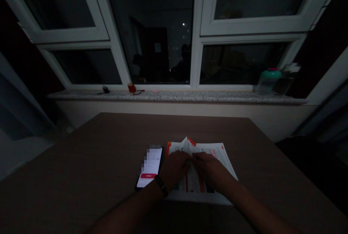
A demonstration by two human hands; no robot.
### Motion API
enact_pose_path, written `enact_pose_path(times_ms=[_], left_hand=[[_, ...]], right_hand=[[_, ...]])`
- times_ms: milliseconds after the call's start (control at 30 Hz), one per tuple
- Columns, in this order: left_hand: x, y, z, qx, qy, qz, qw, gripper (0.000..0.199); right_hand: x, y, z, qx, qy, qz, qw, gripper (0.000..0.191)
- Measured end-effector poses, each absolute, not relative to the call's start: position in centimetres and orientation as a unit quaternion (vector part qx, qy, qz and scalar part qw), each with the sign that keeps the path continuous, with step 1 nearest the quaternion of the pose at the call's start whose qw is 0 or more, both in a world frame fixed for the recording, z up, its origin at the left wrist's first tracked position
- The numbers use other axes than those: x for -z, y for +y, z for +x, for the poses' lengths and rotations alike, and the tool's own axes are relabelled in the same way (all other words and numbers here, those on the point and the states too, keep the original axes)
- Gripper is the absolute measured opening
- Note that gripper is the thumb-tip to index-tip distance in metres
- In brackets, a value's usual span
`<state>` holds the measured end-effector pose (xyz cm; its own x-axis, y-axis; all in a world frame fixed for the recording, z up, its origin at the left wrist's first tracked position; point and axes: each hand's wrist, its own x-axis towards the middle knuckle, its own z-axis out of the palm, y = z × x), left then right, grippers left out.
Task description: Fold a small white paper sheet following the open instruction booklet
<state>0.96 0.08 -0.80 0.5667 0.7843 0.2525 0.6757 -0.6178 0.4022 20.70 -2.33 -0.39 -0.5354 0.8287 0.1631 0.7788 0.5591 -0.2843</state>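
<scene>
Printed paper [225, 161] with orange and red patches lies on the table, its upper edge raised into a folded peak near the middle. My left hand [175, 165], with a dark band at the wrist, is on its left part, fingers closed on the paper. From the right, my right hand [210, 168] meets it at the middle of the paper, its fingers also closed there. The fingertips of both hands nearly touch, and dim light hides some detail. Just left of my left hand, a lit smartphone [149, 165] lies face up.
The brown table [108, 147] reaches toward a wall below a window. On the speckled sill [174, 96] stand a small dark bottle [105, 89], a red jar [131, 88], a green-topped plastic jug [269, 80] and a clear container [286, 78]. Curtains hang at both sides.
</scene>
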Motion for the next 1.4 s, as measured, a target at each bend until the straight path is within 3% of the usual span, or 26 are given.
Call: enact_pose_path(times_ms=[800,867,1067,1400], left_hand=[[-0.6,-1.5,0.0,-0.159,0.388,0.897,0.143,0.057],[-0.7,-1.6,-0.1,-0.162,0.380,0.899,0.142,0.053],[-0.3,-1.4,0.3,-0.179,0.394,0.889,0.147,0.015],[-0.5,-1.3,0.3,-0.165,0.389,0.897,0.129,0.033]], right_hand=[[0.2,-2.5,20.9,-0.121,-0.858,-0.477,0.149,0.042],[0.1,-2.6,20.9,-0.123,-0.856,-0.479,0.150,0.041],[-0.2,-2.9,20.9,-0.129,-0.857,-0.477,0.147,0.043],[-0.3,-3.1,20.9,-0.137,-0.856,-0.474,0.151,0.049]])
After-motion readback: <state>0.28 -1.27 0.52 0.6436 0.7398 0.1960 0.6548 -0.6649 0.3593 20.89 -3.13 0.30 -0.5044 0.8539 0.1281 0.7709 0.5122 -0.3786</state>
